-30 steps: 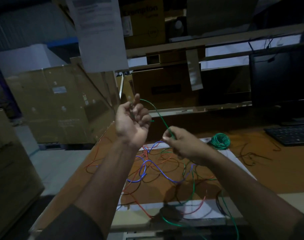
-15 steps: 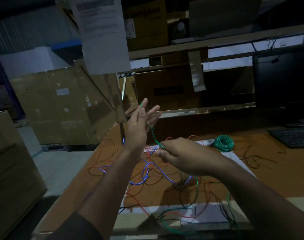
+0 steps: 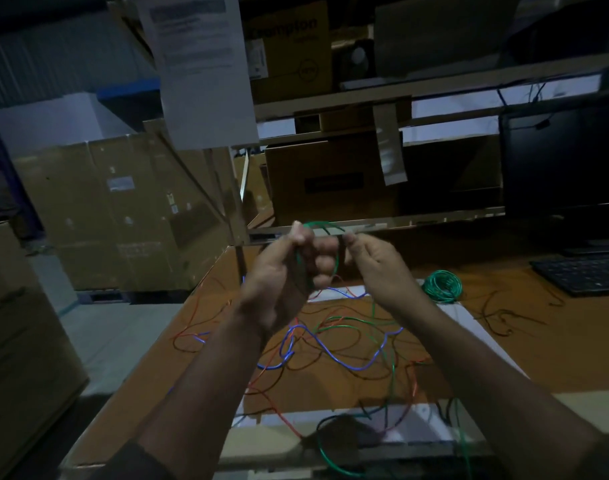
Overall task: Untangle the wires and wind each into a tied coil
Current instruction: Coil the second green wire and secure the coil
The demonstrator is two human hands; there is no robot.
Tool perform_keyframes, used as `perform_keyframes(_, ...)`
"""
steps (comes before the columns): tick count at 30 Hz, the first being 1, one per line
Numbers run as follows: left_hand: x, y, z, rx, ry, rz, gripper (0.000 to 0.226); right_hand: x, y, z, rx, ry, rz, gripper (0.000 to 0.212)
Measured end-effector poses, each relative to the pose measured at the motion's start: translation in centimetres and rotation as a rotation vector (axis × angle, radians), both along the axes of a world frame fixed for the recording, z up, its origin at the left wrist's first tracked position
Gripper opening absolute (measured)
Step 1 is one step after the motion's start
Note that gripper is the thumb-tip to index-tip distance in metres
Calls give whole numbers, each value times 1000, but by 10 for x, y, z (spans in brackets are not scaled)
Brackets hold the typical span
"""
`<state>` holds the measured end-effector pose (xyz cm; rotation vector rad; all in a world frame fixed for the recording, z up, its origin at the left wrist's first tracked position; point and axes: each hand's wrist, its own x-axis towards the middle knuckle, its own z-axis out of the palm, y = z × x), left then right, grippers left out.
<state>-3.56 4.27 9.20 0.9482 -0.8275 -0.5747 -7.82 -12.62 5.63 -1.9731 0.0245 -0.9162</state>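
Note:
Both hands are raised above the brown table [image 3: 573, 348]. My left hand [image 3: 289, 271] grips a small loop of green wire [image 3: 322, 225], thumb up and fingers curled round the turns. My right hand [image 3: 376, 261] pinches the same green wire just to the right of the loop. The wire hangs down from the hands into a tangle of wires [image 3: 331, 348] in red, blue, green and black that lies spread on the table below. A finished green coil [image 3: 442, 285] lies on the table to the right.
A black keyboard [image 3: 587, 275] and a dark monitor [image 3: 566, 174] stand at the right. Cardboard boxes [image 3: 116, 209] fill the left side and the shelf behind. A printed sheet [image 3: 202, 64] hangs above. A loose black wire [image 3: 504, 317] lies near the coil.
My left hand closed from flat fingers onto the green loop. My right hand rose from low over the table up to the loop, laying another turn of green wire.

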Motion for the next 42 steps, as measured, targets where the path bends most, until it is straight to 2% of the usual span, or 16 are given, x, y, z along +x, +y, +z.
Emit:
perform_keyframes(3, 15, 11, 24, -362, 176, -50, 44, -5, 10, -18, 171, 200, 249, 35)
perform_keyframes(5, 23, 16, 40, -446, 173, 20, 47, -20, 17, -24, 147, 335, 361, 28)
perform_keyframes(9, 42, 15, 33, -228, -47, 262, 37, -40, 23, -14, -404, 274, 319, 19)
perform_keyframes(11, 47, 10, 19, -56, -244, 391, 36, -45, 25, -4, -520, 219, 285, 16)
perform_keyframes(13, 48, 6, 4, 115, -402, 458, 35, -46, 27, 5, -428, 105, 265, 17)
perform_keyframes(15, 38, 1, -6, 254, -449, 451, 34, -41, 24, 15, -265, -56, 181, 17)
perform_keyframes(18, 21, -4, -13, 307, -472, 382, 35, -25, 13, 28, -174, -196, 17, 19)
perform_keyframes(20, 13, -5, -13, 225, -379, 288, 39, -16, 7, 30, -106, -221, 9, 24)
perform_keyframes(22, 5, -2, -9, 97, -168, 103, 39, -11, 6, 28, -21, -205, 54, 36)
perform_keyframes(25, 4, 10, 5, -149, 131, -150, 36, -4, 10, 14, 45, -46, 190, 42)
perform_keyframes(29, 17, 25, 36, -488, 247, -63, 34, -1, 13, -20, -10, 319, 437, 15)
perform_keyframes(30, 19, 28, 43, -538, 228, -29, 36, -4, 15, -26, -28, 371, 465, 11)
perform_keyframes(32, 25, 29, 51, -502, 154, 74, 43, -12, 20, -35, -97, 421, 454, 7)
perform_keyframes(35, 39, 26, 46, -386, 113, 229, 42, -23, 29, -34, -336, 333, 311, 16)
perform_keyframes(39, 47, 29, 41, -459, 280, 301, 60, -27, 27, -35, -276, 126, 184, 13)
perform_keyframes(42, 51, 34, 43, -517, 380, 271, 43, -24, 15, -42, -367, 154, 31, 18)
